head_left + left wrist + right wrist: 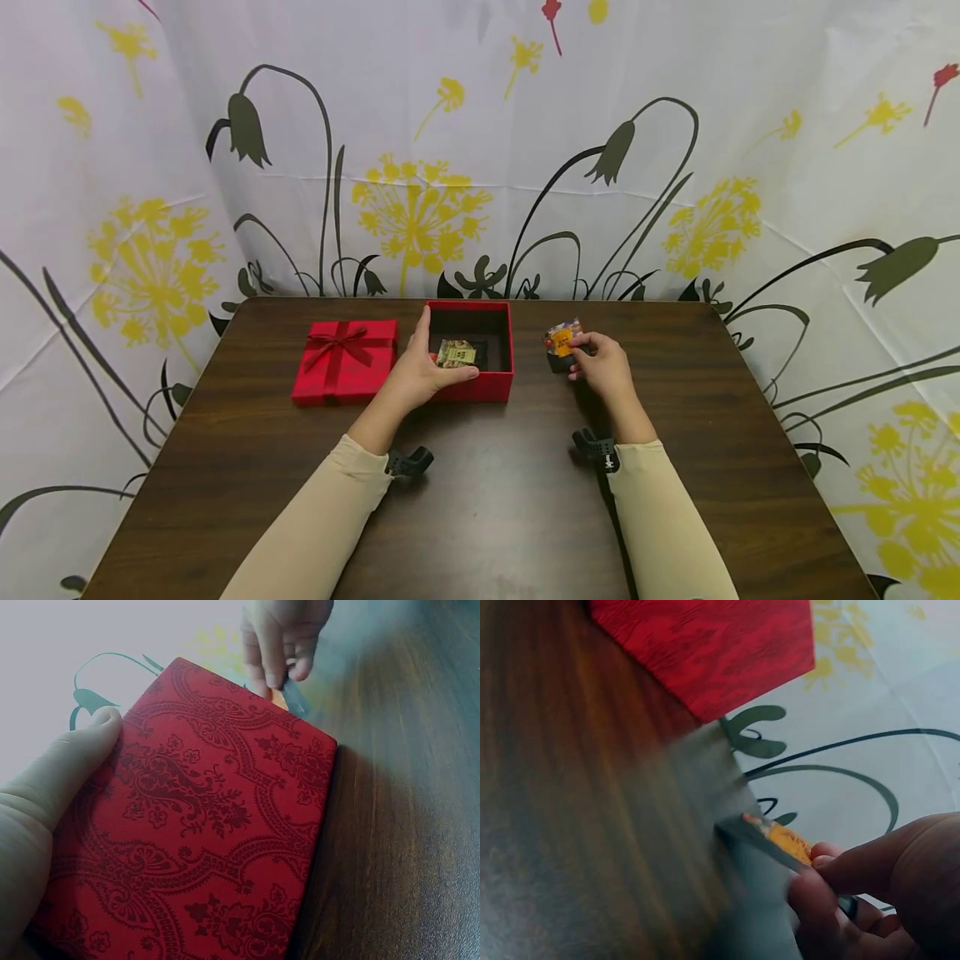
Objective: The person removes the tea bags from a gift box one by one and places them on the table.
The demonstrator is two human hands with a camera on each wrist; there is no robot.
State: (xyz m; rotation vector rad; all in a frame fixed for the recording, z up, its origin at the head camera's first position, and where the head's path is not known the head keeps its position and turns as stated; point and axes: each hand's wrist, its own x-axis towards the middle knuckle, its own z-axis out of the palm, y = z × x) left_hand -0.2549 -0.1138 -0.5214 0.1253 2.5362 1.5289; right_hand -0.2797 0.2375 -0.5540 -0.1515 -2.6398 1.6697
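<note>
On the packet [556, 347], illegible orange label [562, 342]

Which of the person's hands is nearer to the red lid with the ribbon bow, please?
The left hand. It is just right of the red lid, gripping the open red box; the right hand is farther right, past the box, pinching a small packet.

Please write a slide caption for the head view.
Left hand touches open red rectangular box; right hand pinches small orange-labelled packet.
</note>
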